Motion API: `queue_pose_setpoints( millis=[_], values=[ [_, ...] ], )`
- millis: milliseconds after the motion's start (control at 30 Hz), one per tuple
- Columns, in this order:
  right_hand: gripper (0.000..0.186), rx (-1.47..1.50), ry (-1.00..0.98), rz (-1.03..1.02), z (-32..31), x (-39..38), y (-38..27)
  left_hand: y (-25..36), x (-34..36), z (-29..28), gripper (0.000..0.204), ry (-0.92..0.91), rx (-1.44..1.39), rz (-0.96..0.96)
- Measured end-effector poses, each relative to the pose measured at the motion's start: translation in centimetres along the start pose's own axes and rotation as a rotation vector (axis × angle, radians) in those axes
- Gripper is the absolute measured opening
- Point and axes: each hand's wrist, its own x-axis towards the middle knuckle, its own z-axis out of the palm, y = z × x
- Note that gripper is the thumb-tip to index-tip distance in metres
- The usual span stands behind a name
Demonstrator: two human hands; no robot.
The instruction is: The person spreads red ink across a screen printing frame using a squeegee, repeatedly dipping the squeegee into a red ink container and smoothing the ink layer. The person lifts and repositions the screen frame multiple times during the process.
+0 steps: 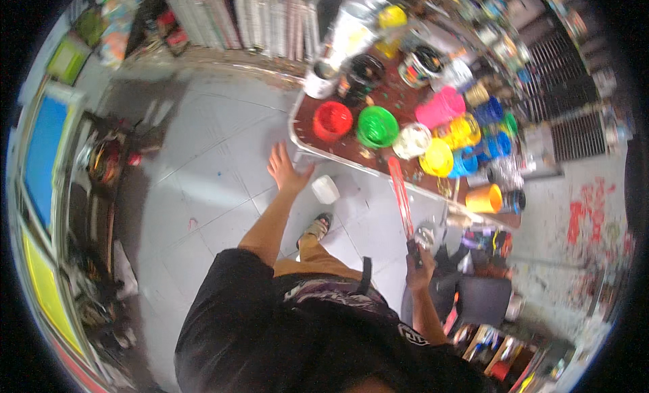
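Note:
My left hand (287, 172) is stretched out over the floor with its fingers spread, holding nothing, near the table's left corner. In my right hand (420, 270) is a spatula (400, 197) with a dark handle and a long, flat, red-smeared blade. The blade points up toward the table's front edge. On the table stand a red tub (332, 121), a green tub (377, 127), a white tub (412, 141) and a yellow tub (437, 157). A small clear item (424, 235) shows beside the spatula, too blurred to name.
The brown table (385, 159) has a pale edge and holds more coloured cups, including a pink one (441, 106) and an orange one (484, 198). A white container (326, 189) is below its front edge. Framed panels (203, 17) lean at the back; a dark chair (483, 299) stands right.

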Motion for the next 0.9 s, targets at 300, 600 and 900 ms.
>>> queue_pose_setpoints(
  millis=[300, 600, 900],
  values=[
    [0.038, 0.418, -0.268, 0.078, 9.8, 0.7, -7.8, -22.9, -24.5, -23.2, 0.09, -0.478, 0.127, -0.932],
    [0.041, 0.883, -0.781, -0.261, 19.4, -9.9, -33.3, -31.4, -60.7, -51.0, 0.07, 0.849, -0.182, -1.481],
    [0.031, 0.978, -1.55, -0.367, 20.2, -23.8, -56.0, -27.2, -72.3, -63.7, 0.061, 1.555, -0.407, -1.194]
  ],
)
